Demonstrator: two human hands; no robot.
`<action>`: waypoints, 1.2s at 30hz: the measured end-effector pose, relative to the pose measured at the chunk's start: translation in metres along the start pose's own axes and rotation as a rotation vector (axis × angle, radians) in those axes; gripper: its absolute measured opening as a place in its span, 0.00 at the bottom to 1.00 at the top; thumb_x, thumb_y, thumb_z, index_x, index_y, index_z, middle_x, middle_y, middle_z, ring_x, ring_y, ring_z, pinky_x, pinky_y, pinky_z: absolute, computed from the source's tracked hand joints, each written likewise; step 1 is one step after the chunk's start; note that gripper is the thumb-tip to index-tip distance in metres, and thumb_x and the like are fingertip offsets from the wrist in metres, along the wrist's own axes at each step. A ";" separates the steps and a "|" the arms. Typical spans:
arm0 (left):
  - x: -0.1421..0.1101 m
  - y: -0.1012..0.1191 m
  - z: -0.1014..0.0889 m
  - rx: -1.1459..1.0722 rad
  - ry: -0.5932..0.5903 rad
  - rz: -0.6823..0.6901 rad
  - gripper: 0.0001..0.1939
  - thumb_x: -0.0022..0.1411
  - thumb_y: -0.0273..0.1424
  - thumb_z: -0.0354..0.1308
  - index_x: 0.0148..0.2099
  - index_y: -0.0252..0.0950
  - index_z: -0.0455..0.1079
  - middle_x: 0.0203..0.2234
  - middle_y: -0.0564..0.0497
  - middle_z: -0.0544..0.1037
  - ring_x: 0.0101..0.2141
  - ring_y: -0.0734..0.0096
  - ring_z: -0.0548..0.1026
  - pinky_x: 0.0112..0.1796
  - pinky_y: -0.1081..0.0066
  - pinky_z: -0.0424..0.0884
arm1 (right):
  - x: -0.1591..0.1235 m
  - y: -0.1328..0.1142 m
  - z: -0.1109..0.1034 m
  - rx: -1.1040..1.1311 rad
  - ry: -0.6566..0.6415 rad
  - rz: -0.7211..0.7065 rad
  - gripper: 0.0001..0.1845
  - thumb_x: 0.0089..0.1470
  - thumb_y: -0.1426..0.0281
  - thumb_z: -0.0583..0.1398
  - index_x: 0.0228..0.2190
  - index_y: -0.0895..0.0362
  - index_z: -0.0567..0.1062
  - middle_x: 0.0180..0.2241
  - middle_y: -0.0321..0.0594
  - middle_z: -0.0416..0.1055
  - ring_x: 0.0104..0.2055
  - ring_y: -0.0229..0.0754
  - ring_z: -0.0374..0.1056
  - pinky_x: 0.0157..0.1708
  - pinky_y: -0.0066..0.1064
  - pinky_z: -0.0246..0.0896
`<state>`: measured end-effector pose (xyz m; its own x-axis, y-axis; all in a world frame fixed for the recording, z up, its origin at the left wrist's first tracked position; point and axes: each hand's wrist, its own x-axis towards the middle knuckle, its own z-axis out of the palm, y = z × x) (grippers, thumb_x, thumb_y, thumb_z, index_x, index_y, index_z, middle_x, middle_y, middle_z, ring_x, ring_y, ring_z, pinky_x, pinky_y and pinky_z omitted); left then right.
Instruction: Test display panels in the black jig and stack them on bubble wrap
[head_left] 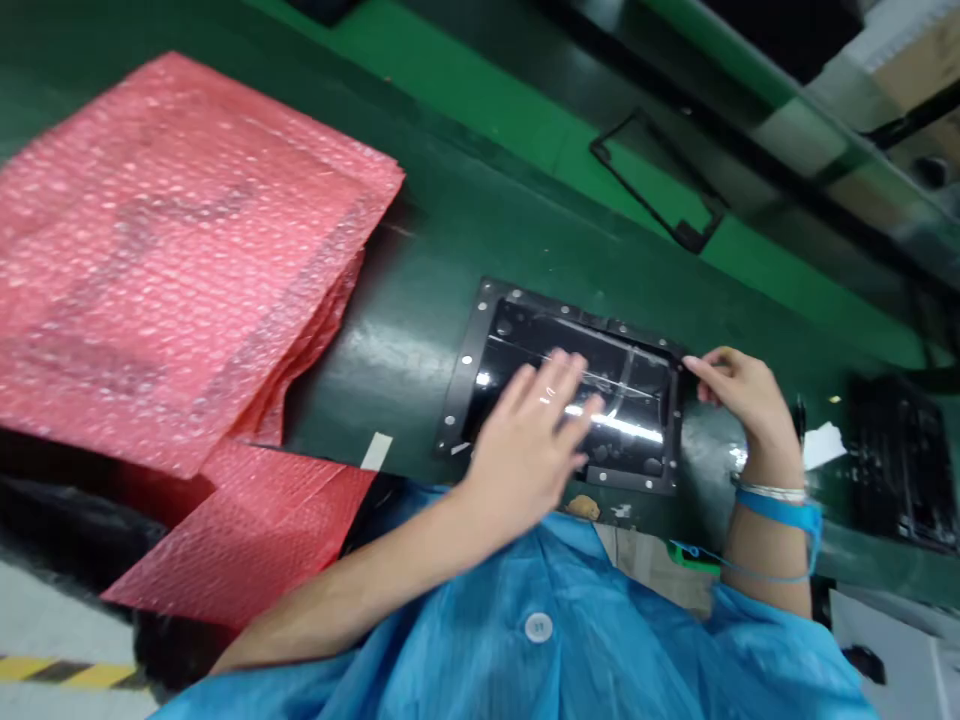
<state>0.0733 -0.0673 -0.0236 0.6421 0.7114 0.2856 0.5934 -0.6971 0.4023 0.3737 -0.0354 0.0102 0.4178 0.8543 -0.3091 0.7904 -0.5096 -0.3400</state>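
Risk of smudging: left hand [536, 425] flat, fingers spread on glossy black panel [570, 385]; right hand [739, 385] fingertips pinched on its corner; could slip toward pink bubble-wrap sheets [172, 250] beyond left fingertips.

A: Item one, position?
B: Panel [570, 385] flat on table [420, 260], stack of bubble-wrap sheets [165, 250] to its left.
A: To its right?
B: A second panel [900, 460], well apart.
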 end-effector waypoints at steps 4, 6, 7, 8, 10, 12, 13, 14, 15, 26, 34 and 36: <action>0.021 0.051 0.042 0.016 -0.198 0.318 0.32 0.67 0.45 0.58 0.66 0.33 0.65 0.67 0.40 0.60 0.67 0.51 0.57 0.65 0.54 0.55 | 0.019 -0.003 0.006 0.014 -0.042 -0.014 0.29 0.46 0.39 0.60 0.26 0.53 0.66 0.15 0.34 0.66 0.19 0.38 0.59 0.26 0.31 0.53; 0.024 0.060 0.058 0.097 -0.225 0.344 0.30 0.69 0.46 0.54 0.66 0.32 0.66 0.67 0.42 0.60 0.67 0.53 0.57 0.65 0.55 0.56 | 0.025 -0.009 0.007 -0.021 -0.051 -0.017 0.27 0.44 0.43 0.64 0.24 0.53 0.65 0.14 0.32 0.65 0.20 0.38 0.61 0.27 0.31 0.52; 0.025 0.061 0.063 0.133 -0.227 0.347 0.29 0.71 0.46 0.52 0.65 0.33 0.67 0.68 0.43 0.60 0.67 0.53 0.57 0.64 0.55 0.57 | 0.027 -0.012 0.007 -0.050 -0.058 -0.014 0.27 0.44 0.45 0.66 0.24 0.53 0.64 0.13 0.32 0.65 0.21 0.39 0.62 0.28 0.31 0.52; 0.025 0.061 0.066 0.160 -0.224 0.351 0.28 0.71 0.45 0.51 0.65 0.34 0.67 0.68 0.44 0.60 0.67 0.54 0.57 0.64 0.55 0.58 | 0.028 -0.014 0.008 -0.080 -0.065 -0.009 0.26 0.44 0.46 0.66 0.23 0.53 0.63 0.13 0.32 0.65 0.22 0.39 0.63 0.28 0.31 0.52; 0.023 0.059 0.068 0.193 -0.217 0.364 0.26 0.72 0.44 0.50 0.65 0.36 0.67 0.68 0.46 0.60 0.67 0.55 0.58 0.63 0.56 0.60 | 0.029 -0.017 0.008 -0.117 -0.072 -0.012 0.25 0.48 0.49 0.66 0.23 0.53 0.62 0.14 0.32 0.65 0.23 0.40 0.64 0.29 0.31 0.52; 0.023 0.058 0.065 0.210 -0.212 0.379 0.26 0.72 0.42 0.51 0.65 0.34 0.67 0.67 0.44 0.61 0.66 0.54 0.60 0.63 0.56 0.60 | 0.028 -0.018 0.009 -0.121 -0.061 -0.017 0.24 0.50 0.51 0.65 0.23 0.53 0.61 0.14 0.32 0.66 0.23 0.39 0.64 0.29 0.31 0.52; 0.024 0.058 0.063 0.209 -0.211 0.381 0.26 0.72 0.42 0.52 0.65 0.33 0.68 0.67 0.44 0.61 0.66 0.53 0.60 0.63 0.56 0.60 | 0.028 -0.018 0.010 -0.117 -0.051 -0.024 0.24 0.51 0.51 0.65 0.24 0.53 0.61 0.15 0.32 0.66 0.23 0.40 0.64 0.29 0.31 0.51; 0.026 0.057 0.061 0.199 -0.212 0.379 0.26 0.71 0.41 0.52 0.64 0.32 0.68 0.67 0.43 0.62 0.65 0.53 0.61 0.63 0.56 0.60 | 0.027 -0.018 0.010 -0.115 -0.040 -0.029 0.24 0.51 0.51 0.65 0.24 0.53 0.61 0.15 0.32 0.66 0.24 0.40 0.64 0.29 0.31 0.50; 0.029 0.056 0.057 0.174 -0.217 0.380 0.25 0.71 0.41 0.53 0.63 0.32 0.69 0.66 0.43 0.64 0.65 0.53 0.62 0.62 0.56 0.61 | 0.026 -0.017 0.011 -0.113 -0.028 -0.030 0.24 0.51 0.51 0.65 0.24 0.53 0.61 0.14 0.32 0.65 0.24 0.40 0.64 0.28 0.31 0.49; 0.103 -0.013 0.021 0.234 -0.038 -0.084 0.25 0.66 0.35 0.56 0.59 0.23 0.70 0.47 0.33 0.77 0.51 0.41 0.71 0.57 0.45 0.61 | 0.024 0.007 0.027 0.384 0.248 -0.062 0.15 0.55 0.56 0.60 0.25 0.53 0.66 0.16 0.31 0.63 0.23 0.38 0.60 0.32 0.31 0.53; 0.096 -0.020 -0.015 -0.058 0.298 -0.019 0.11 0.69 0.31 0.53 0.51 0.36 0.70 0.38 0.46 0.78 0.44 0.58 0.73 0.52 0.57 0.64 | 0.003 -0.009 0.038 0.759 0.097 -0.278 0.32 0.49 0.38 0.56 0.21 0.55 0.68 0.21 0.36 0.65 0.27 0.39 0.61 0.28 0.31 0.57; 0.086 -0.030 -0.028 -0.135 0.382 -0.045 0.10 0.70 0.30 0.53 0.50 0.38 0.71 0.40 0.48 0.79 0.45 0.61 0.73 0.52 0.60 0.64 | -0.003 -0.013 0.041 0.828 0.089 -0.280 0.35 0.49 0.35 0.55 0.18 0.54 0.64 0.19 0.36 0.61 0.26 0.38 0.59 0.27 0.31 0.57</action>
<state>0.0970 0.0171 0.0135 0.3752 0.7404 0.5577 0.5311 -0.6648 0.5253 0.3441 -0.0356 -0.0206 0.3179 0.9463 -0.0587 0.3044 -0.1605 -0.9389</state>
